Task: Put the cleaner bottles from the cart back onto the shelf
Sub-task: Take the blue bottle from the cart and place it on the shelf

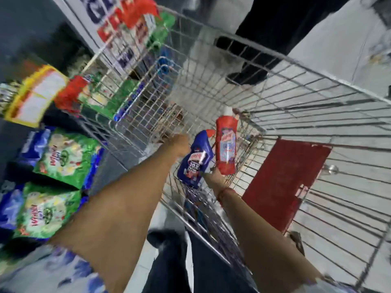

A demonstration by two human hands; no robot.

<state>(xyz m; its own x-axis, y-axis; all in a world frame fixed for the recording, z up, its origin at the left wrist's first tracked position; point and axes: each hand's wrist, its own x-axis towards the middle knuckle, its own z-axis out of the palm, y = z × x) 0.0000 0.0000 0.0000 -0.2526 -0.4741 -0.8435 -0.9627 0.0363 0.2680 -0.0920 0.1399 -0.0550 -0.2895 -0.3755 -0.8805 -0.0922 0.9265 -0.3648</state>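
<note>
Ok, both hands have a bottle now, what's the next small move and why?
Probably lift both clear of the cart and swing left toward the shelf. The left hand grips the blue bottle and the right hand the red bottle, both above the wire basket, and the shelf packets lie to the left.

Wire cart [275, 98] ahead, shelf packets [63, 155] to its left, two bottles [195, 163] held side by side over the cart
</note>
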